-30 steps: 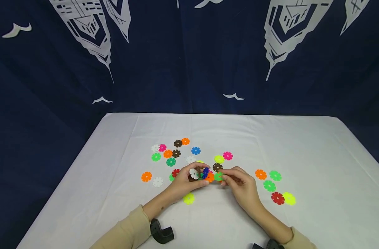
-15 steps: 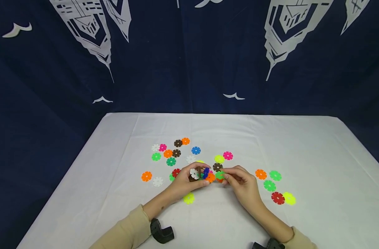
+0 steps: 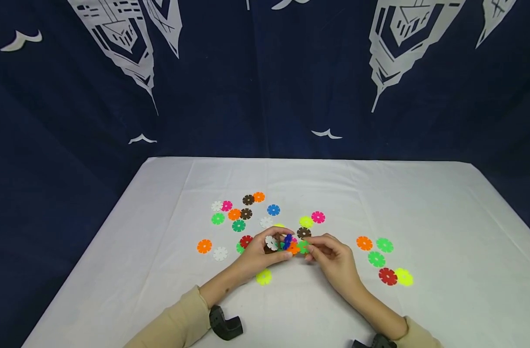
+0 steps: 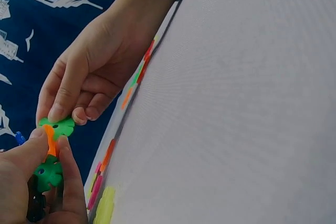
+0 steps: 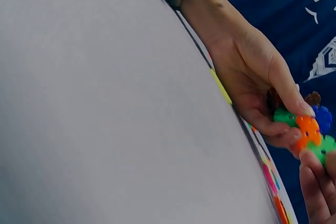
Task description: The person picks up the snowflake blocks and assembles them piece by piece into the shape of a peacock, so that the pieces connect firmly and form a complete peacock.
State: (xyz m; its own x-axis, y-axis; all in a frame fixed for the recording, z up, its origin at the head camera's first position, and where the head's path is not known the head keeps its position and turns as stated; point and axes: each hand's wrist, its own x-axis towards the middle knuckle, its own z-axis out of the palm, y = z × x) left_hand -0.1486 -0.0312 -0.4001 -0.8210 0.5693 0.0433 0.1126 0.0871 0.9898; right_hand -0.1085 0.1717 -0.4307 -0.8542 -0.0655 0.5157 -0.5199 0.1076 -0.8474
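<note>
Above the white table, my left hand (image 3: 258,255) grips a cluster of notched plastic discs joined edge to edge. A white disc (image 3: 271,243), a blue disc (image 3: 288,241) and an orange disc (image 3: 293,248) show in it, with brown and dark green ones partly covered by fingers. My right hand (image 3: 338,261) pinches a light green disc (image 3: 302,247) between thumb and fingertips. In the left wrist view that light green disc (image 4: 62,127) meets the orange disc (image 4: 51,139); how deep their slots engage cannot be told. The right wrist view shows the blue disc (image 5: 322,118) behind the orange.
Loose discs lie on the white tablecloth (image 3: 456,217): several at the back left, a brown disc (image 3: 303,233) just behind the hands, a yellow disc (image 3: 263,277) by the left forearm, and a group with a red disc (image 3: 388,276) to the right. A dark blue curtain (image 3: 265,96) hangs behind.
The right hand drew back slightly to the right, then came left again, bringing the light green disc against the orange one. The left hand and its cluster have hardly moved.
</note>
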